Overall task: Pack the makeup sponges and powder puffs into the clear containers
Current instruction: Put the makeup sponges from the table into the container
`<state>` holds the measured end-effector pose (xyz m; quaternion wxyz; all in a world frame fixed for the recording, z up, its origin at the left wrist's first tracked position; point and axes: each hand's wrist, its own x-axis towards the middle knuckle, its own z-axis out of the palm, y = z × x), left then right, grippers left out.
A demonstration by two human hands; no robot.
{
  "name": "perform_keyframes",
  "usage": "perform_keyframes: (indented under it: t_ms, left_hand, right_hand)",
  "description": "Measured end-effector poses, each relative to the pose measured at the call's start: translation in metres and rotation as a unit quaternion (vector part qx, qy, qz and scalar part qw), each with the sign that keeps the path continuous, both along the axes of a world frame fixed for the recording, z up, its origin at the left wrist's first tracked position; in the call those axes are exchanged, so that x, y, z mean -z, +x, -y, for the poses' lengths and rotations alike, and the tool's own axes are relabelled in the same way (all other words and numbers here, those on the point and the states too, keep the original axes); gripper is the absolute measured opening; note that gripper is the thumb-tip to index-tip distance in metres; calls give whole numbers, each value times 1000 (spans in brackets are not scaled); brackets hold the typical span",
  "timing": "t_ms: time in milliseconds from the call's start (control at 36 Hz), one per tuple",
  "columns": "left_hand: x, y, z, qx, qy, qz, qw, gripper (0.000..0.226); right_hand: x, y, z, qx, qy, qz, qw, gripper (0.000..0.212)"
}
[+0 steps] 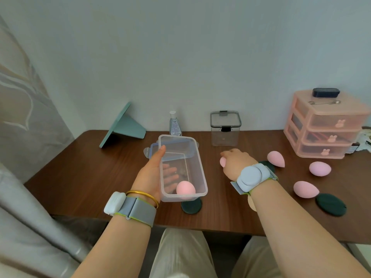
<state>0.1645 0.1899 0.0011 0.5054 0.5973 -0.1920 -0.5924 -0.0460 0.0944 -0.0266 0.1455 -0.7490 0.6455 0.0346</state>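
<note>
Landmark throughout: the clear rectangular tub (197, 157).

Left of the tub, my left hand (149, 175) grips its long wall, thumb over the rim, fingers showing through the plastic underneath; the tub looks lifted and tipped toward me. Behind it lies its lid (152, 150), clear with a blue edge.

In the tub's near corner sits one pink sponge (185, 190): egg-shaped, matte, soft-looking. Just under the tub's near end, a dark green puff (191, 206), flat and round, lies on the wooden table (80, 167).

Right of the tub, my right hand (235, 162) is curled round a second pink sponge (222, 161), mostly hidden by the fingers. I judge this the step in hand: carry it over the rim and let go low, so the rounded foam doesn't bounce out. Holding the tub level would help; smooth walls give a rolling egg nothing to catch on.

Farther right of the tub, three more pink sponges (276, 159) (319, 168) (305, 189) and another dark puff (330, 204) wait. Behind and right stands a tall clear container (225, 129), latched.
</note>
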Motion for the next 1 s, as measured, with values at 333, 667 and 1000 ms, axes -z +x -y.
perform_keyframes:
  t_ms: [333,667,1000]
  left_hand:
    - [2,-5,6,14,5,14,1000,68]
    - [6,-11,8,18,11,30,999,68]
    - [18,-14,8,35,-19,11,999,80]
  right_hand:
    - [5,-4,9,13,-32,-15,999,49]
    - [-37,5,-15,-14,-284,160,945,36]
    - [-37,42,-57,-63,-186,188,962,42]
